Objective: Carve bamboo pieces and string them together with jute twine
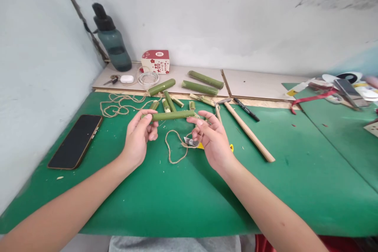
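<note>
The right hand (214, 139) hides most of a yellow item (201, 146); clutter (351, 86) at the right edge blurs.

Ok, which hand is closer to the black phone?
Left. The left hand grips one end of the bamboo stick, right of the phone; the right hand is at its other end.

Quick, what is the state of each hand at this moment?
Left hand: closed, pinching the left end of the bamboo piece.
Right hand: loosely closed, fingertips holding its right end.

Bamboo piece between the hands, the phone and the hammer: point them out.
Bamboo piece (173, 115), head view, mid-length of stick.
Phone (75, 141), head view, centre of dark screen.
Hammer (249, 132), head view, middle of wooden handle.
</note>
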Tool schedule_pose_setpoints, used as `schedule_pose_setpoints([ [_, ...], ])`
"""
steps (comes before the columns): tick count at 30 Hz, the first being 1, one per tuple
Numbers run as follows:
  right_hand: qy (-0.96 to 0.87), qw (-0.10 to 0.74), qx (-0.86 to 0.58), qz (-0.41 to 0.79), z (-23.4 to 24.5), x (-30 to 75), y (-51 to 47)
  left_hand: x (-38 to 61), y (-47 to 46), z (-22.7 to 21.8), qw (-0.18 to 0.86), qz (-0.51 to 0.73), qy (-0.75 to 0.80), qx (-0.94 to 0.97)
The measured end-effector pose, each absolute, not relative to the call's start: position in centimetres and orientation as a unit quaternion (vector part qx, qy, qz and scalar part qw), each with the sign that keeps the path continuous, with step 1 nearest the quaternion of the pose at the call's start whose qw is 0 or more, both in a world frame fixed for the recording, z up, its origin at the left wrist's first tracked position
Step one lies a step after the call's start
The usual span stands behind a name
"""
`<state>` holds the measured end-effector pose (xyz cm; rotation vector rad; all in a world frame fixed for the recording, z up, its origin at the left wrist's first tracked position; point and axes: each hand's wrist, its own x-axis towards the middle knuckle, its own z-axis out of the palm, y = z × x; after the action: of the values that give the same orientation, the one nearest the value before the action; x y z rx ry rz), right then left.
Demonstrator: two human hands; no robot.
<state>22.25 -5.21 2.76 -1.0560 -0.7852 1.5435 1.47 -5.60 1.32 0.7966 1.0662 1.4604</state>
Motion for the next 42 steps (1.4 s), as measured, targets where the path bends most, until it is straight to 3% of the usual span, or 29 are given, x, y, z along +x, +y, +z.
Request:
schedule_pose_setpoints([
  [13,-0.329,0.500,-0.445,0.666,2.7,22.4,-5.2,1.1,-5.1,1.6,0.582,0.635,0.434,0.264],
  [23,-0.525,0.536,-0.493,0.440,2.7,24.2,-3.8,1.0,-4.9,1.7,0.597,0.627,0.433,0.252],
  [34,-0.613,0.496,-0.490,0.372,3.2,24.6,-4.7,0.9,-5.0,2.1,0.605,0.614,0.446,0.241],
  [42,-0.617,0.516,-0.462,0.374,3.6,25.3,-4.8,1.2,-5.3,1.8,0.611,0.607,0.444,0.247],
])
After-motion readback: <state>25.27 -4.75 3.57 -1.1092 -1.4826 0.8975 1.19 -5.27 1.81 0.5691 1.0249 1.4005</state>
